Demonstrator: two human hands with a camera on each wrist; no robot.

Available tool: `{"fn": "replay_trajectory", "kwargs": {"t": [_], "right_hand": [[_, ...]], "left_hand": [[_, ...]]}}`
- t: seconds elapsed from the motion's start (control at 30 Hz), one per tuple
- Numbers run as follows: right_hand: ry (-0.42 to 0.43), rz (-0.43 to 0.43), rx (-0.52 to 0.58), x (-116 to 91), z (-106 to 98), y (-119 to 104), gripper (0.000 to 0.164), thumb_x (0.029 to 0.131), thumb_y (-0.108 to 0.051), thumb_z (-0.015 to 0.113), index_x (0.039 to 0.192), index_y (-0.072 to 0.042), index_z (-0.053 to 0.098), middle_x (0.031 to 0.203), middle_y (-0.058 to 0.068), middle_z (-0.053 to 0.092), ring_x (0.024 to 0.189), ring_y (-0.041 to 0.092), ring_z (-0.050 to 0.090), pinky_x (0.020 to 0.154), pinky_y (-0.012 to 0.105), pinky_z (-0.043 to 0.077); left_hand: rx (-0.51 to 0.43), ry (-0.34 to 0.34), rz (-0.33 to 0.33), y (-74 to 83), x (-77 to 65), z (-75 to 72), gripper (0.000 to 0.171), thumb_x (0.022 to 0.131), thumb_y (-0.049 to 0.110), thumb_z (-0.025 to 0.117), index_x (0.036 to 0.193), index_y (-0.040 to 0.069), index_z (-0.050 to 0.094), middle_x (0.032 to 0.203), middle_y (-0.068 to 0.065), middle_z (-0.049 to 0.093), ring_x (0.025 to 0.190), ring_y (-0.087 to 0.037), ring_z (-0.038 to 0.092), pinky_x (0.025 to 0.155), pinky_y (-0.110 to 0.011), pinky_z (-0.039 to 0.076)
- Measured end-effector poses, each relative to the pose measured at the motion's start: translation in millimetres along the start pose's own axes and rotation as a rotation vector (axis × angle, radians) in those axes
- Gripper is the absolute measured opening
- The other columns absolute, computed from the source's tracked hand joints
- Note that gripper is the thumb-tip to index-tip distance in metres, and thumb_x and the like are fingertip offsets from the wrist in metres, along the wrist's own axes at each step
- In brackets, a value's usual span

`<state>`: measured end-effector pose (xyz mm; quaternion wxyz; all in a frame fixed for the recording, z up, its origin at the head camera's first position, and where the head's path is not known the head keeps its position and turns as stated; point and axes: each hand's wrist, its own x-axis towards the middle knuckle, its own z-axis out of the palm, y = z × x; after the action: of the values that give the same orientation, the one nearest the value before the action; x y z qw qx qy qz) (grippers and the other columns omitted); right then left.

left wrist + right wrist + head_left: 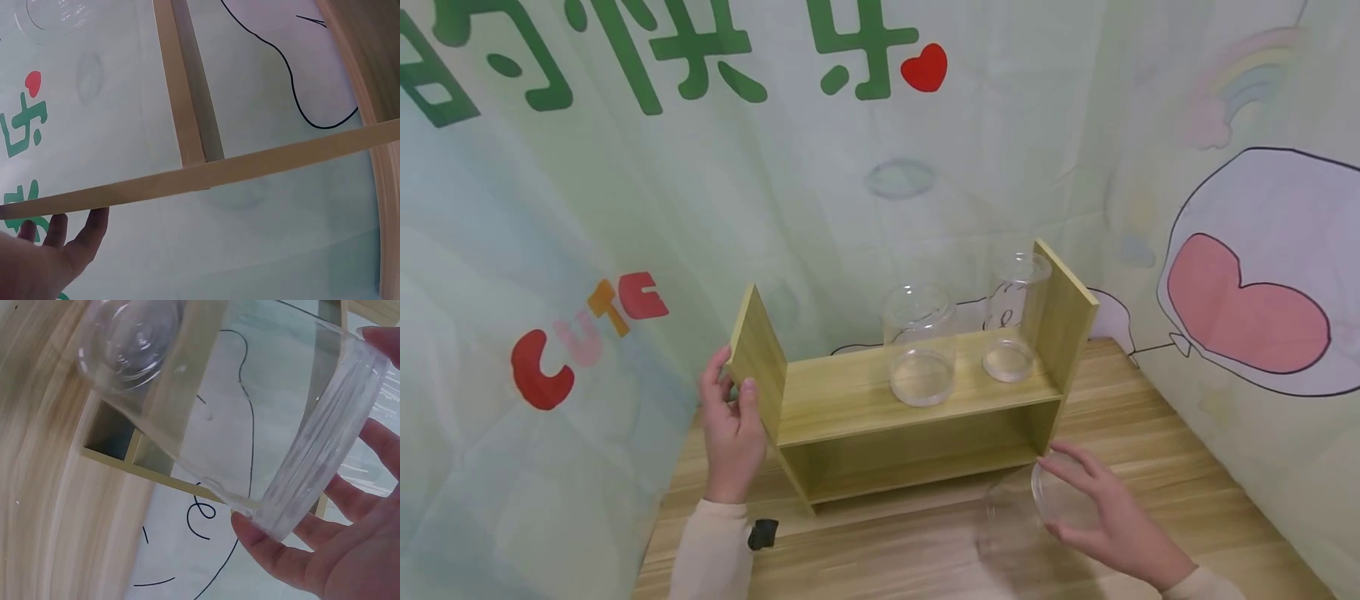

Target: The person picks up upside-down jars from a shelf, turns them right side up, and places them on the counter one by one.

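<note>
My left hand (734, 437) grips the left side panel of a small two-tier wooden shelf (842, 421), fingers outside and thumb across the front edge. In the left wrist view the fingertips (97, 219) touch the panel's edge. Held at the front right, a clear jar (1011, 517) lies tilted on its side in the air, and my right hand (1108, 517) spans its thick clear end. The right wrist view shows the thumb and fingers around that ribbed end (325, 444). On the upper tier stand a wide clear jar (921, 371) and a narrower, taller clear jar (1011, 358).
The shelf stands on a wood-grain table (1150, 425), its lower tier open to the front. Behind and at both sides hangs a printed cloth (820, 225) with green characters and a balloon picture. A black object (763, 534) sits at the left sleeve.
</note>
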<state>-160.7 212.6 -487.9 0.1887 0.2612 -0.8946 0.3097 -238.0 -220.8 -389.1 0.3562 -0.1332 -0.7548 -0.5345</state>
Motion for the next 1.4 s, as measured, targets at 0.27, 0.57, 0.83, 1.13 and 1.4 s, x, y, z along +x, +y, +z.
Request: {"fn": "replay_trajectory", "kwargs": {"t": [0.27,0.57,0.83,1.13,1.4], "right_hand": [[0.017,-0.063,-0.085,3.2,-2.7,3.8,0.071,0.057,-0.025,0.082,0.123,-0.021,0.056,0.13,0.006,0.043,0.11,0.026,0.045,0.074,0.045,0.046],[0.029,-0.105,-0.144,0.4,-0.8,6.3,0.067,0.053,-0.024,0.081,0.116,-0.019,0.061,0.125,0.008,0.047,0.105,0.028,0.048,0.073,0.046,0.045],[-0.017,-0.055,-0.17,-6.5,5.5,7.3,0.063,0.053,-0.025,0.08,0.113,-0.013,0.064,0.123,0.012,0.048,0.105,0.031,0.048,0.072,0.051,0.045],[-0.046,-0.033,-0.191,-9.7,12.8,11.1,0.064,0.053,-0.028,0.08,0.113,-0.014,0.063,0.122,0.012,0.049,0.105,0.032,0.048,0.07,0.053,0.044],[-0.067,-0.009,-0.213,-9.6,14.3,11.9,0.065,0.053,-0.028,0.08,0.113,-0.012,0.063,0.121,0.015,0.049,0.105,0.034,0.047,0.066,0.056,0.044]], "left_hand": [[-0.022,-0.022,0.017,27.4,1.3,5.9,0.043,0.095,0.0,0.036,0.137,0.004,0.025,0.119,-0.027,0.044,0.097,-0.038,0.046,0.073,-0.026,0.042],[-0.007,-0.037,0.007,35.9,-1.0,8.7,0.042,0.095,-0.001,0.035,0.136,0.002,0.024,0.117,-0.029,0.043,0.095,-0.039,0.046,0.07,-0.028,0.043],[-0.001,-0.038,0.0,30.3,-6.3,6.1,0.044,0.095,0.0,0.036,0.137,0.005,0.025,0.117,-0.026,0.043,0.094,-0.037,0.044,0.07,-0.022,0.038],[-0.008,-0.04,0.001,28.5,-7.8,3.6,0.045,0.095,0.001,0.036,0.138,0.007,0.024,0.117,-0.025,0.043,0.095,-0.034,0.045,0.07,-0.023,0.039],[-0.003,-0.035,-0.005,23.2,-7.5,1.9,0.044,0.095,0.001,0.037,0.137,0.007,0.025,0.118,-0.024,0.044,0.097,-0.035,0.045,0.072,-0.028,0.041]]}}
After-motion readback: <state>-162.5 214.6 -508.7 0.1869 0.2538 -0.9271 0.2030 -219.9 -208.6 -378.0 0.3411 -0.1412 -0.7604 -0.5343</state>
